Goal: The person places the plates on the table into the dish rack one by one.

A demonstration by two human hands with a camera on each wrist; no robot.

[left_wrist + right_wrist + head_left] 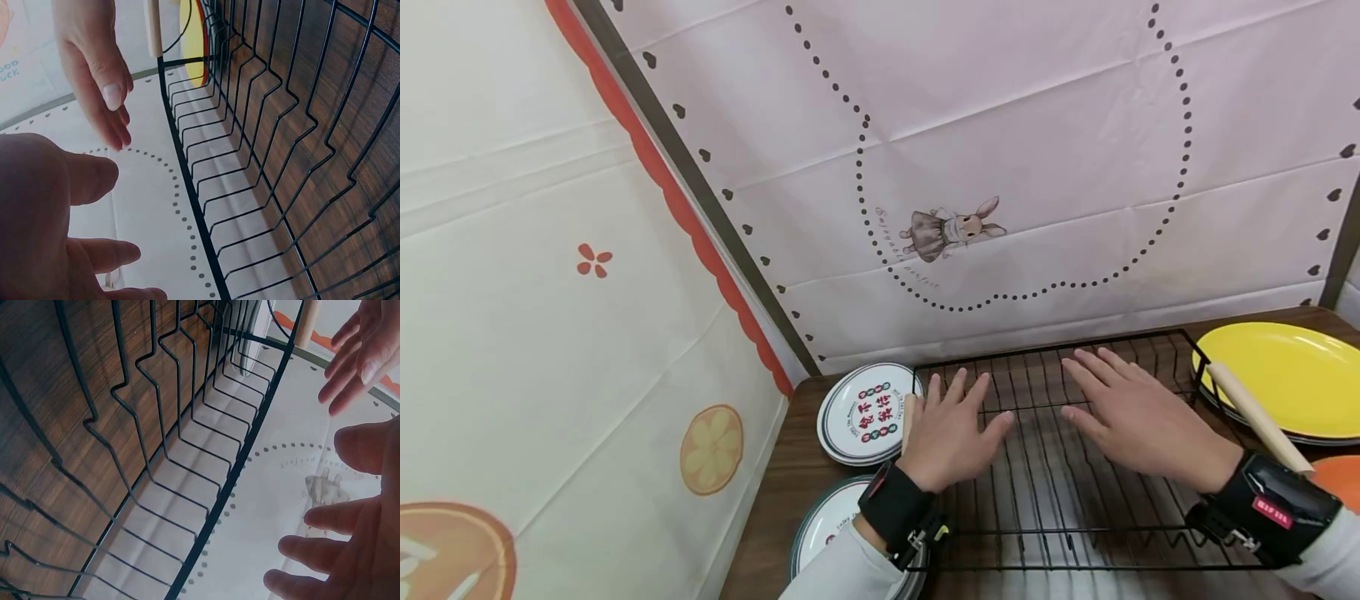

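Both hands hover flat over the black wire dish rack (1060, 467): left hand (947, 433) and right hand (1138, 421), each grip released, fingers spread.

A dark wood-grain tabletop (775, 517) stands in a corner formed by two hung cloths. The back cloth (1037, 125) is pale pink, creased in squares, printed with a dotted ring, small dark hearts and a rabbit in a dress (951, 229). The left cloth (512, 292) is cream with a red scalloped border and orange slices, evenly lit.
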